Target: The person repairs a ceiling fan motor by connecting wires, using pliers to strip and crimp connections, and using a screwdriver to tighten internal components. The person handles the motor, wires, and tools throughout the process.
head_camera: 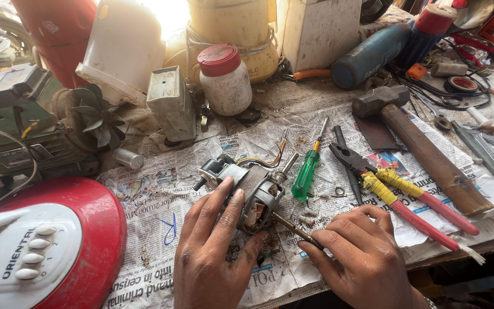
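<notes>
A small grey electric motor (251,189) with coloured wires and a protruding shaft lies on newspaper (161,194). My left hand (210,252) grips the motor from the near side, thumb and fingers around its body. My right hand (361,257) holds a thin dark screwdriver (295,230) whose tip goes into the motor's lower end. Beside the motor lies a green-handled screwdriver (307,169).
Pliers with red and yellow-taped handles (395,191) and a wooden-handled hammer (424,149) lie to the right. A red and white fan base (58,240) sits at left. A red-lidded white jar (224,80), a fan blade (92,117), containers and spanners (490,151) crowd the back.
</notes>
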